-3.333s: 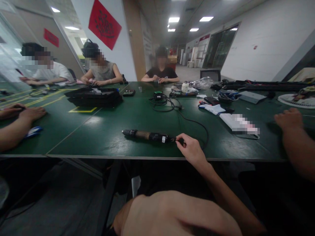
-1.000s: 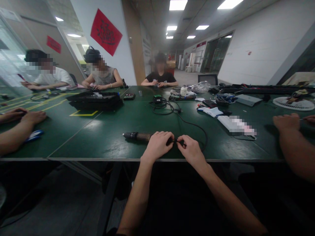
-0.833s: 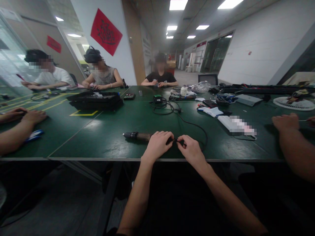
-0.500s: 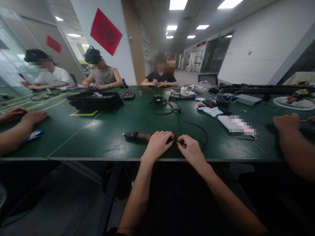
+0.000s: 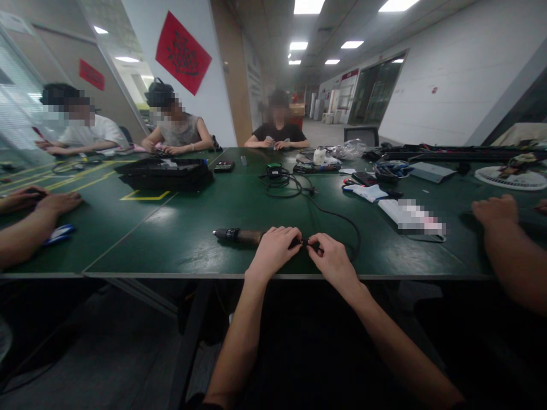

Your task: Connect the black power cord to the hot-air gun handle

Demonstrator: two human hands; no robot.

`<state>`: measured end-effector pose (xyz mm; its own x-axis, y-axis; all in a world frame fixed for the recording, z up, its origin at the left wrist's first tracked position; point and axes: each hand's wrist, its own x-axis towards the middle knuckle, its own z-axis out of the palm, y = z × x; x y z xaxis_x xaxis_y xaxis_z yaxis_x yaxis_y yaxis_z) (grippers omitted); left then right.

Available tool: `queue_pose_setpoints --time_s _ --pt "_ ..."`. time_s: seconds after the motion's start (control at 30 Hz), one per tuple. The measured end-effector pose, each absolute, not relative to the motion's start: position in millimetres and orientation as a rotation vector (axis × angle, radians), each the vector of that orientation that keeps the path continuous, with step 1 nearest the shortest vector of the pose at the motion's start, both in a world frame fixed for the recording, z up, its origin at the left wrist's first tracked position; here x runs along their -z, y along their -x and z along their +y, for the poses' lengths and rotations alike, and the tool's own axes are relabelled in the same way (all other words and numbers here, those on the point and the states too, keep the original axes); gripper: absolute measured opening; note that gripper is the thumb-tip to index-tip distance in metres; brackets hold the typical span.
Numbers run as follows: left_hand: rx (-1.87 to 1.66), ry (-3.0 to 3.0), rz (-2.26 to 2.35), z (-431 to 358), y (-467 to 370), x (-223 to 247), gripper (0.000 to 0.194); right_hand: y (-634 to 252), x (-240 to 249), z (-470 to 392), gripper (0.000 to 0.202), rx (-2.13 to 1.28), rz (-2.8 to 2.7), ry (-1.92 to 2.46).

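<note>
An electric screwdriver (image 5: 239, 235) lies on the green table with its tip toward the left. My left hand (image 5: 280, 245) is closed around its rear end. Just right of it, my right hand (image 5: 331, 257) pinches the black connector (image 5: 305, 242) end of a cable against the back of the tool. From there the black cable (image 5: 357, 230) curves up and away across the table to a coiled bundle and a black adapter (image 5: 276, 172). My fingers hide most of the joint, so I cannot tell how far the connector is in.
A black tray (image 5: 164, 173) stands at the left. White-and-blue gloves (image 5: 367, 192) and a white box (image 5: 404, 213) lie to the right. Neighbours' hands rest at left (image 5: 60, 203) and right (image 5: 496, 210). Several people sit opposite.
Almost nothing differs. Both my hands stay at the rear of the screwdriver, and the view has shifted very slightly.
</note>
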<state>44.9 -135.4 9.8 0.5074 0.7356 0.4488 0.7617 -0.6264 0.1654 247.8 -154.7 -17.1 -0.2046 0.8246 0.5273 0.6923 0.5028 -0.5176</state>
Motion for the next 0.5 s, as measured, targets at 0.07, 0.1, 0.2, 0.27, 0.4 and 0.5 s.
queue_pose_setpoints --time_s 0.07,0.1,0.2,0.27,0.4,0.5 --pt "0.755 2.695 -1.320 -136.0 -44.3 -10.6 0.015 -248.0 16.8 -155.0 0.008 -0.220 -1.960 1.248" --pt "0.750 2.704 -1.313 -136.1 -44.1 -10.8 0.015 -248.0 16.6 -155.2 0.008 -0.223 -1.960 1.249" --pt "0.742 2.705 -1.311 -135.6 -44.4 -10.3 0.014 -248.0 16.2 -155.8 0.008 -0.227 -1.961 1.248" --pt "0.746 2.681 -1.332 -135.1 -45.2 -9.4 0.011 -248.1 16.3 -155.8 0.008 -0.224 -1.961 1.247" --pt "0.752 2.661 -1.343 -135.4 -45.8 -9.2 0.012 -248.7 17.7 -154.7 0.008 -0.231 -1.954 1.253" --pt "0.741 2.689 -1.306 -136.0 -45.1 -10.3 0.014 -249.1 18.3 -153.9 0.007 -0.237 -1.954 1.258"
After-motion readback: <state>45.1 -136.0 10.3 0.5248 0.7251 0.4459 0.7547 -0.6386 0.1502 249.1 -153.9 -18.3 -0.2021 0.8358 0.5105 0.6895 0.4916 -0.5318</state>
